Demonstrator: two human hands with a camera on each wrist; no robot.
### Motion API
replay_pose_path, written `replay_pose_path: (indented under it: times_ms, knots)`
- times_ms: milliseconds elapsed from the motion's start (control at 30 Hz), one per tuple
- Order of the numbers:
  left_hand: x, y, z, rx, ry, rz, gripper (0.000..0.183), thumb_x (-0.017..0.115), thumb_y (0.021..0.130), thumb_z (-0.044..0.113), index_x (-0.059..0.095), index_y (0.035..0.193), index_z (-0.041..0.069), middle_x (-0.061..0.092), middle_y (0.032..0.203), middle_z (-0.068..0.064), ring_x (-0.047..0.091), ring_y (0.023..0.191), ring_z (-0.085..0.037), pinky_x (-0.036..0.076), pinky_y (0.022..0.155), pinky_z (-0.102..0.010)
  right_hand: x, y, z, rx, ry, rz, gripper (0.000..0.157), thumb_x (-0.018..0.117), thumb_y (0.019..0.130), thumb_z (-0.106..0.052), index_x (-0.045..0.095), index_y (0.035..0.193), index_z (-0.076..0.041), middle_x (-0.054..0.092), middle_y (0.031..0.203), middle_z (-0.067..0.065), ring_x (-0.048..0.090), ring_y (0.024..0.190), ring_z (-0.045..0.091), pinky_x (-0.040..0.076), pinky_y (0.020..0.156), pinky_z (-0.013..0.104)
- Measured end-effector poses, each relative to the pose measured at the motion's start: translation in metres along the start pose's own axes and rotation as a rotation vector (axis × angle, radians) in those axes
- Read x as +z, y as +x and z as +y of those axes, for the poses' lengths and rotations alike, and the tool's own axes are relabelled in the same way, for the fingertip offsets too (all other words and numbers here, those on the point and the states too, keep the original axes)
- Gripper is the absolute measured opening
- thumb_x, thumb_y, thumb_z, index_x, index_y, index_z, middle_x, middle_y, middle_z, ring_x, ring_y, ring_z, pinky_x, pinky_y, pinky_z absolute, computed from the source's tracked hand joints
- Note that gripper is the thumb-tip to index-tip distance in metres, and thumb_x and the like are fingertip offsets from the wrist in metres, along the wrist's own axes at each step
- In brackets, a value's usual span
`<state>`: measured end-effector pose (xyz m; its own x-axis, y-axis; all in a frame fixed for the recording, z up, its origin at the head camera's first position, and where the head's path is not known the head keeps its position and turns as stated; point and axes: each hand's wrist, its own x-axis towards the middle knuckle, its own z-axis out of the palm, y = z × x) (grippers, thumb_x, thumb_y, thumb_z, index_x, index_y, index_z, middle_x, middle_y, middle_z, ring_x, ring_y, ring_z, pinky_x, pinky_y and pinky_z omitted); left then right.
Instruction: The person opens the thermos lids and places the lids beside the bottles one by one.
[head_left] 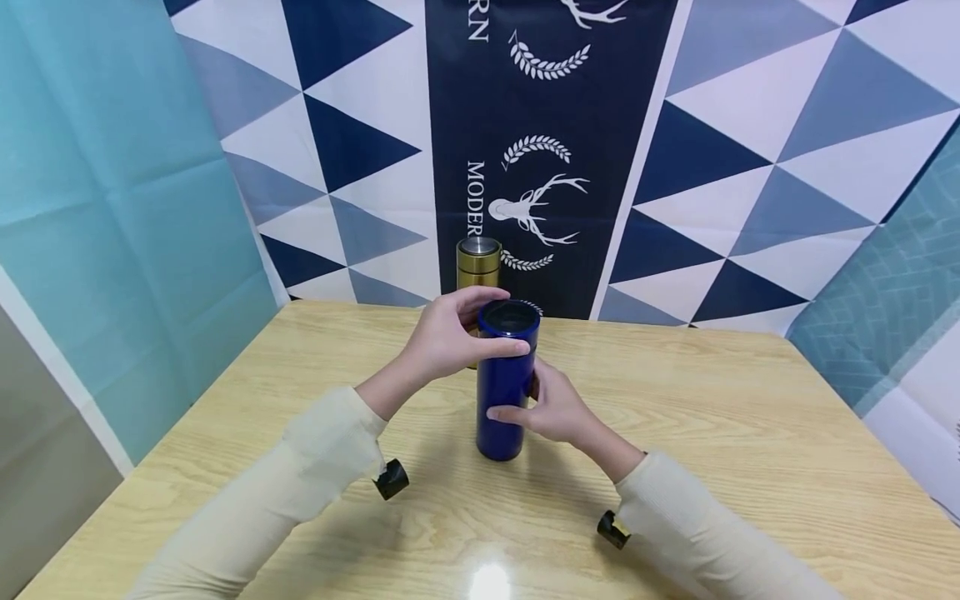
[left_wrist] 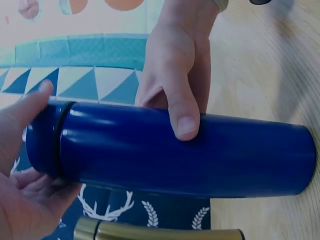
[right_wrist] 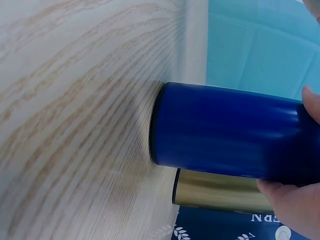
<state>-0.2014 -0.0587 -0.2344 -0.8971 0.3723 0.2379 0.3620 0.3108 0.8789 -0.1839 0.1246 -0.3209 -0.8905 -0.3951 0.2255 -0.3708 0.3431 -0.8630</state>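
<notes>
A glossy blue thermos [head_left: 500, 408] stands upright on the wooden table in the head view. My left hand [head_left: 448, 333] holds it around the lid from the left, thumb across the front. In the left wrist view the lid [left_wrist: 42, 142] sits on the body, with a dark ring at the seam. From the right, my right hand [head_left: 558, 406] grips the middle of the body, its thumb [left_wrist: 186, 125] across the near side. Its fingers behind the body are mostly hidden. The right wrist view shows the thermos base on or very close to the wood.
Just behind the blue thermos stands a gold thermos [head_left: 478, 268] with a silver-topped lid, partly covered by my left hand. A patterned cloth [head_left: 360, 150] hangs along the table's back edge. A turquoise cloth [head_left: 120, 192] hangs at the left. The wooden table [head_left: 712, 417] extends around both arms.
</notes>
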Motion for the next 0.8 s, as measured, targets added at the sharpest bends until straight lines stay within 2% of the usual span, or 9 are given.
replay_pose_path:
  times_ms: [67, 167, 267, 400, 500, 633, 800]
  knots:
    - [-0.003, 0.003, -0.005, 0.024, -0.046, -0.044, 0.059, 0.080, 0.078, 0.022, 0.056, 0.132, 0.014, 0.061, 0.134, -0.002, 0.057, 0.126, -0.018, 0.045, 0.108, -0.037, 0.001, 0.000, 0.001, -0.001, 0.000, -0.002, 0.070, 0.079, 0.077, -0.012, 0.044, 0.137, -0.003, 0.061, 0.127, 0.019, 0.064, 0.111, 0.030, 0.053, 0.096, 0.042]
    - [-0.011, 0.012, -0.013, 0.072, -0.155, -0.158, 0.060, 0.074, 0.083, 0.014, 0.050, 0.138, 0.012, 0.054, 0.143, -0.004, 0.050, 0.134, -0.018, 0.039, 0.114, -0.042, 0.002, 0.000, 0.000, -0.003, 0.002, -0.001, 0.069, 0.079, 0.077, -0.011, 0.044, 0.136, -0.002, 0.061, 0.127, 0.019, 0.064, 0.111, 0.031, 0.053, 0.096, 0.042]
    - [-0.019, 0.024, -0.021, 0.115, -0.234, -0.291, 0.070, 0.077, 0.081, 0.029, 0.046, 0.142, 0.012, 0.047, 0.149, -0.006, 0.043, 0.140, -0.018, 0.031, 0.118, -0.048, 0.002, 0.001, 0.000, 0.008, 0.000, 0.000, 0.069, 0.079, 0.077, -0.013, 0.045, 0.135, -0.002, 0.062, 0.126, 0.019, 0.065, 0.111, 0.031, 0.053, 0.096, 0.042]
    - [-0.028, 0.041, -0.031, 0.182, -0.305, -0.466, 0.105, 0.084, 0.064, 0.053, 0.038, 0.146, 0.007, 0.039, 0.154, -0.010, 0.035, 0.145, -0.020, 0.024, 0.121, -0.049, 0.005, 0.003, 0.001, 0.013, -0.004, -0.007, 0.069, 0.080, 0.077, -0.014, 0.045, 0.135, -0.003, 0.062, 0.126, 0.018, 0.065, 0.111, 0.030, 0.053, 0.096, 0.043]
    - [-0.030, 0.048, -0.036, 0.210, -0.353, -0.573, 0.109, 0.085, 0.062, 0.052, 0.037, 0.145, 0.001, 0.040, 0.152, -0.014, 0.037, 0.143, -0.024, 0.027, 0.120, -0.048, 0.006, 0.004, 0.002, 0.004, -0.001, -0.017, 0.069, 0.080, 0.077, -0.015, 0.045, 0.136, -0.003, 0.062, 0.127, 0.018, 0.065, 0.111, 0.030, 0.053, 0.096, 0.042]
    - [-0.028, 0.050, -0.039, 0.204, -0.354, -0.623, 0.097, 0.084, 0.066, 0.048, 0.044, 0.141, 0.001, 0.050, 0.145, -0.013, 0.044, 0.137, -0.030, 0.036, 0.113, -0.053, 0.005, 0.004, 0.004, 0.014, 0.009, -0.028, 0.070, 0.080, 0.077, -0.015, 0.044, 0.137, -0.003, 0.061, 0.128, 0.018, 0.064, 0.112, 0.029, 0.053, 0.097, 0.042]
    - [-0.026, 0.051, -0.034, 0.214, -0.293, -0.598, 0.087, 0.083, 0.070, 0.047, 0.049, 0.138, 0.004, 0.053, 0.142, -0.011, 0.048, 0.134, -0.030, 0.040, 0.110, -0.051, -0.001, 0.004, 0.006, 0.030, 0.006, -0.026, 0.071, 0.080, 0.077, -0.015, 0.043, 0.137, -0.004, 0.060, 0.130, 0.017, 0.063, 0.113, 0.030, 0.052, 0.098, 0.044]
